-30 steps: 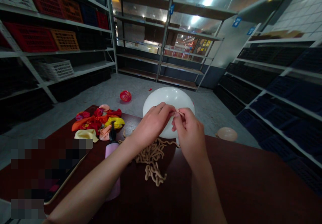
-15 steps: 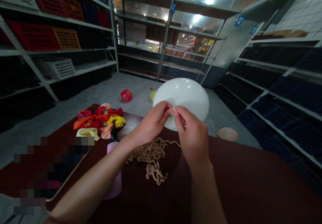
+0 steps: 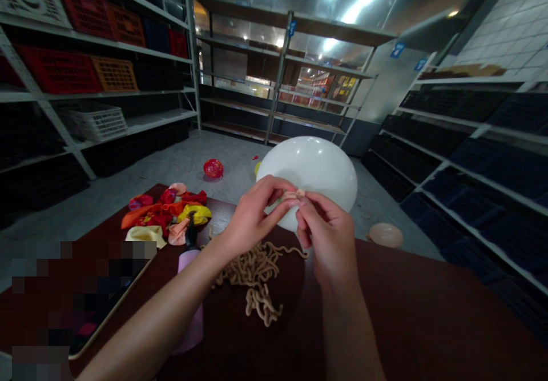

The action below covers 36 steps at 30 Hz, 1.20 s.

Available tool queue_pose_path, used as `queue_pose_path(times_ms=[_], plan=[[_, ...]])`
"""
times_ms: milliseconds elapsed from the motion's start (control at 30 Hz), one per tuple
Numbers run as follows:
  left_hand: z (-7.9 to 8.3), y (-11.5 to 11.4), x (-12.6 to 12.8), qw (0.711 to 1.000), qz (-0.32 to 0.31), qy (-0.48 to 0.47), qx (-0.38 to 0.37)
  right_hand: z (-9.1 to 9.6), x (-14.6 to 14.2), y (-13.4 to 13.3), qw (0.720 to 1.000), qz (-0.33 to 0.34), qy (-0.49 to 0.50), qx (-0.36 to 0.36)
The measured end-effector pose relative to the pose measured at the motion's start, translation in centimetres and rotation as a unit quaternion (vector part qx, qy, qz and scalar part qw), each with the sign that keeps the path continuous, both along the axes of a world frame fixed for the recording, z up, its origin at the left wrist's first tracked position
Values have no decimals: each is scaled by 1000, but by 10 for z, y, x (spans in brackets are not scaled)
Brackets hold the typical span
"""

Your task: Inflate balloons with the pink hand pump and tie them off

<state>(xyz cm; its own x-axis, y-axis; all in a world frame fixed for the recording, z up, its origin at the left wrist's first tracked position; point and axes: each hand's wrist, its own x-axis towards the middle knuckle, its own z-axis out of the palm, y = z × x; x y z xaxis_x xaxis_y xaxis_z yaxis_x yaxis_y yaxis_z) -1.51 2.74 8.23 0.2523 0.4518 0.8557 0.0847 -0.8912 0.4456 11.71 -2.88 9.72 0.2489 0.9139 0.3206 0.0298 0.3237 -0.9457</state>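
Observation:
Both my hands meet in front of a large inflated white balloon (image 3: 325, 169). Fingers and thumb of my left hand (image 3: 259, 209) are closed on a small, wrinkled pinkish-tan piece (image 3: 293, 196). My right hand (image 3: 331, 232) pinches its right end. Fingers cover much of the piece; I cannot tell whether it joins the balloon. Below the hands, a heap of tan cord (image 3: 252, 269) lies on the dark table (image 3: 411, 312), one strand trailing right. Beneath my left forearm is a lilac cylinder (image 3: 190, 318) with a black tip.
Uninflated coloured balloons (image 3: 162, 209) lie at the table's far left, near a blurred-out dark object (image 3: 111, 295). On the floor are a red balloon (image 3: 213, 168) and a peach balloon (image 3: 386, 235). Metal shelves (image 3: 280, 84) and stacked crates (image 3: 60, 69) surround the space.
My left thumb and fingers have spread further along the pinkish-tan piece, and more of it shows between the hands. The view has tilted slightly up.

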Motion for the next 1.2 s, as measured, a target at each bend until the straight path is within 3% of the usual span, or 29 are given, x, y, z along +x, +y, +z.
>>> queue_pose_path(times_ms=[133,300,367,467,533,600,733,900,1067,1200], plan=[[-2,1,1,998,6,-60,8,2,-3,-2,1000,15,-10,3],[-1,2,4,978,-25,-184,-97,-2,-13,-8,993,-25,-114,29],[0,3,5,967,-38,-217,-130,-4,-15,-11,975,-73,-196,74],[1,4,4,956,-52,-242,-155,-5,-17,-14,926,-129,-326,143],[2,4,4,953,-60,-249,-162,-4,-17,-15,895,-143,-388,169],[3,3,3,953,-62,-247,-165,-4,-18,-15,881,-149,-412,178],[4,1,2,961,-53,-227,-152,-3,-22,-16,896,-162,-376,172],[-2,-1,4,975,-50,-173,-133,-7,-20,-12,954,-144,-246,96],[-8,-3,6,988,-46,-112,-99,-11,-13,-5,939,-214,-247,109],[-7,-4,5,993,-32,-83,-72,-9,-8,-3,944,-173,-259,112]])
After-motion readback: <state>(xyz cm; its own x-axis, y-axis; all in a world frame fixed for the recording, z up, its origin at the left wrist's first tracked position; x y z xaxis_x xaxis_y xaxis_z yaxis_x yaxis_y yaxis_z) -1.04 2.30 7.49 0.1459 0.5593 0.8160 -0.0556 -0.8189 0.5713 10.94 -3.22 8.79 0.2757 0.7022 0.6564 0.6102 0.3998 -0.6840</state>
